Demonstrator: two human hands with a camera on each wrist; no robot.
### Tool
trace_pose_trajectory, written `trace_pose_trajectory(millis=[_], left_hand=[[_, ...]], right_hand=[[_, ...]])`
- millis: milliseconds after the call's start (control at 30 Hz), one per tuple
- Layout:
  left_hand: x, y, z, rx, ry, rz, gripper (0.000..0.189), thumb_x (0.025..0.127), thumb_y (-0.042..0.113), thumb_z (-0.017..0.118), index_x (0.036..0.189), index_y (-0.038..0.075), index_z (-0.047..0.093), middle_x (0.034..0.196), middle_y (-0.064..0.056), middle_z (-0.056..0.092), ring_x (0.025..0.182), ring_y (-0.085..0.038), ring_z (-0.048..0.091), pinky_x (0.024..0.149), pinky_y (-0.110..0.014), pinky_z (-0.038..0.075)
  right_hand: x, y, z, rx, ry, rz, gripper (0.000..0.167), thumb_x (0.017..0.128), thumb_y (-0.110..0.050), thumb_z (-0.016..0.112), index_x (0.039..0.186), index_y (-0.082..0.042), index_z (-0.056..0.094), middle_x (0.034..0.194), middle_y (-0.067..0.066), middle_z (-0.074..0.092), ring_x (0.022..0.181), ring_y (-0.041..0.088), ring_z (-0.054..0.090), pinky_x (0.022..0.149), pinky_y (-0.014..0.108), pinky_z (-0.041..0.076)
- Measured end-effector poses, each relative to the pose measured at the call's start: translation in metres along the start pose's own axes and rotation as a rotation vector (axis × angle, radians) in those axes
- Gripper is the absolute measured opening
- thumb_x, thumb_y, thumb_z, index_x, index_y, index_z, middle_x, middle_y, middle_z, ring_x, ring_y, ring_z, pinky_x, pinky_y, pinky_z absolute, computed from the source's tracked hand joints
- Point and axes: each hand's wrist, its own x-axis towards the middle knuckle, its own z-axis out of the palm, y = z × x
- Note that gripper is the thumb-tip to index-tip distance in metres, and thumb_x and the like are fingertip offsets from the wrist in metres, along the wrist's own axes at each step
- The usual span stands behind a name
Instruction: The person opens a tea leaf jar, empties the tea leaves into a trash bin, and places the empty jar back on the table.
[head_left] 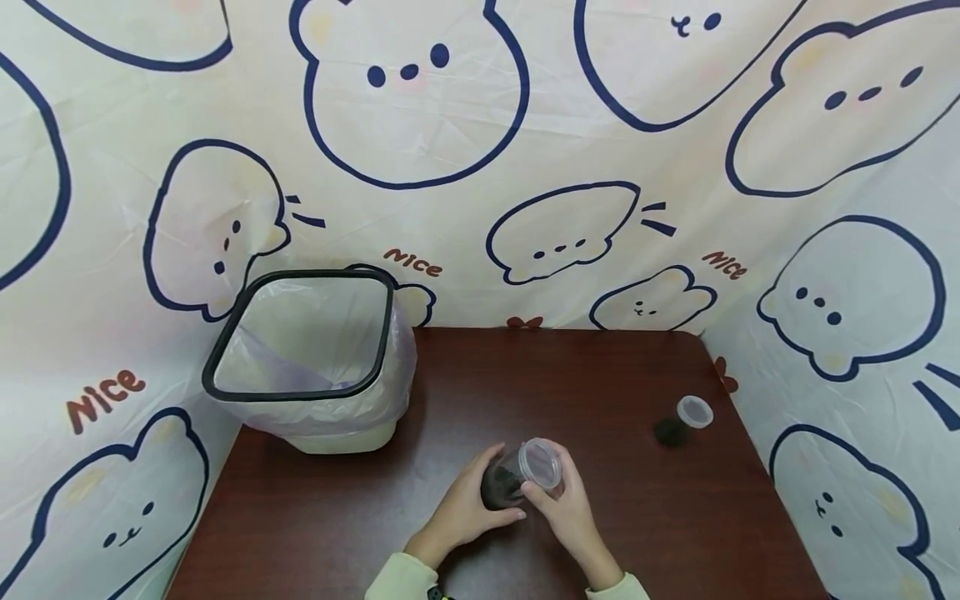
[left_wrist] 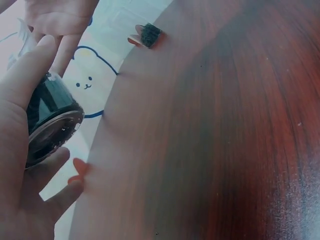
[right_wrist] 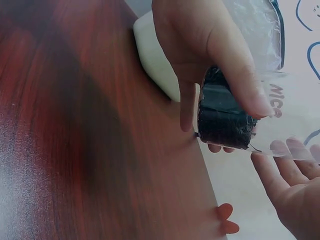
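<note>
A clear plastic jar (head_left: 504, 483), its lower part filled with something dark, is held tilted above the table, its round translucent lid (head_left: 542, 463) facing up and to the right. My left hand (head_left: 467, 502) grips the dark lower end, thumb on one side and fingers on the other. At the lid end, my right hand (head_left: 567, 510) has its thumb on the near side and fingers around the far side. In the right wrist view, dark contents (right_wrist: 225, 112) are packed at the jar's base, with right-hand fingers (right_wrist: 282, 172) along the clear wall.
On the right of the brown table (head_left: 600, 392) stands a second clear jar (head_left: 695, 412) with dark contents at its bottom. A lined bin (head_left: 348, 437) with a black rim stands at the back left. Patterned cloth (head_left: 450, 225) hangs behind and beside the table.
</note>
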Motion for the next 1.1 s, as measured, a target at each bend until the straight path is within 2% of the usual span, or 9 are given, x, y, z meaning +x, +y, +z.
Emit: trace_pose_trajectory(millis=[167,267,367,600,700,833,933,1100], left_hand=[[0.0,0.0,0.001,0.025,0.022,0.021,0.09,0.073,0.029,0.093,0.147,0.008,0.046,0.143,-0.008,0.056,0.128,-0.026,0.055,0.105,-0.051,0.044],[0.0,0.0,0.002,0.038,0.039,0.048,0.087,0.074,0.029,0.093,0.146,0.01,0.047,0.141,-0.007,0.057,0.126,-0.024,0.057,0.103,-0.05,0.045],[-0.001,0.001,0.004,0.06,0.064,0.081,0.086,0.075,0.032,0.092,0.145,0.01,0.048,0.14,-0.006,0.058,0.124,-0.024,0.058,0.101,-0.049,0.047],[-0.002,0.004,0.009,0.103,0.102,0.108,0.083,0.075,0.037,0.092,0.143,0.013,0.05,0.136,-0.002,0.06,0.121,-0.02,0.059,0.099,-0.046,0.049],[-0.002,0.005,0.011,0.092,0.111,0.103,0.078,0.075,0.03,0.092,0.14,0.012,0.052,0.133,-0.003,0.061,0.118,-0.02,0.06,0.098,-0.046,0.049],[-0.001,0.005,0.013,0.053,0.107,0.082,0.072,0.074,0.018,0.09,0.136,0.009,0.053,0.128,-0.004,0.062,0.115,-0.02,0.059,0.098,-0.046,0.048],[-0.001,0.005,0.014,0.034,0.106,0.078,0.071,0.074,0.015,0.09,0.134,0.007,0.053,0.127,-0.006,0.061,0.114,-0.02,0.058,0.099,-0.045,0.048],[-0.001,0.006,0.014,0.04,0.126,0.082,0.071,0.072,0.017,0.091,0.132,0.007,0.053,0.125,-0.006,0.062,0.113,-0.021,0.059,0.098,-0.046,0.047]], right_hand=[[-0.001,0.0,0.001,0.0,-0.001,0.01,0.058,0.089,0.009,0.069,0.142,0.005,0.044,0.139,0.027,0.054,0.128,0.026,0.055,0.101,0.034,0.049],[0.0,0.0,0.002,-0.003,-0.005,0.003,0.058,0.09,0.009,0.069,0.142,0.005,0.043,0.138,0.028,0.053,0.129,0.034,0.053,0.101,0.033,0.048],[0.0,0.001,0.003,-0.007,-0.009,-0.002,0.058,0.09,0.01,0.069,0.142,0.006,0.043,0.138,0.029,0.053,0.129,0.035,0.052,0.103,0.032,0.047],[-0.001,0.001,0.005,-0.038,0.026,0.034,0.059,0.088,0.009,0.071,0.142,0.004,0.045,0.139,0.024,0.054,0.128,0.034,0.054,0.101,0.034,0.047],[-0.001,0.001,0.007,-0.046,0.045,0.061,0.063,0.088,0.008,0.072,0.144,0.003,0.043,0.14,0.021,0.053,0.128,0.034,0.053,0.101,0.034,0.048],[-0.001,0.002,0.009,-0.041,0.062,0.086,0.073,0.087,0.006,0.074,0.149,0.004,0.036,0.142,0.017,0.05,0.126,0.022,0.053,0.099,0.028,0.046],[-0.002,0.003,0.01,-0.018,0.076,0.074,0.077,0.085,0.006,0.076,0.149,0.006,0.034,0.141,0.019,0.048,0.124,0.018,0.053,0.099,0.024,0.045],[-0.001,0.003,0.012,0.062,0.114,0.027,0.077,0.085,0.004,0.077,0.148,0.007,0.034,0.139,0.021,0.051,0.123,0.025,0.055,0.099,0.026,0.046]])
